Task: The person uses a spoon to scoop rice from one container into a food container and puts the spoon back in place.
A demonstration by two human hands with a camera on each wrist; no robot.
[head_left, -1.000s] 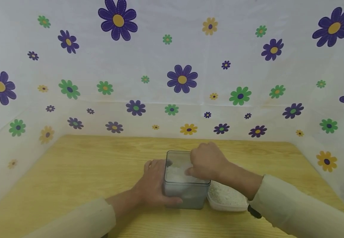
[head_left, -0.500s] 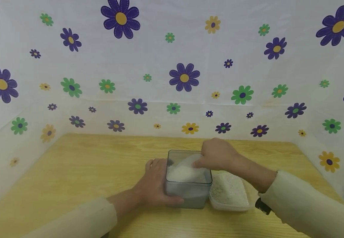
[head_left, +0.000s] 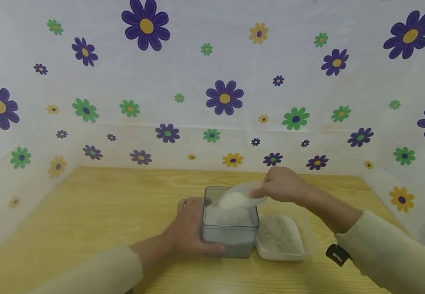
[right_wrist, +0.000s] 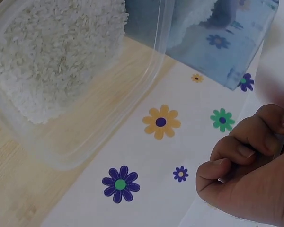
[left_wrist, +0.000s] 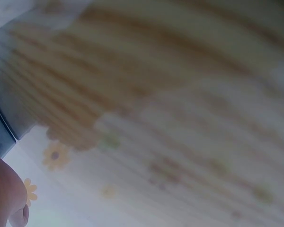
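A square see-through grey box stands on the table, part full of white rice. My left hand holds it at the left side, thumb across the front. My right hand grips a translucent scoop, its fingers curled in the right wrist view. White rice lies in the scoop, which is tilted at the box's upper right edge. Right of the box sits a shallow clear tub heaped with rice. The left wrist view catches only a blurred part of the left hand and a box corner.
Beneath everything is a wood-grain table. A white cloth with printed flowers hangs behind it and along both sides. A black strap piece shows under the right sleeve.
My right hand has moved right and slightly up, raising the scoop out of the box with rice in it. The left hand and the box have stayed put.
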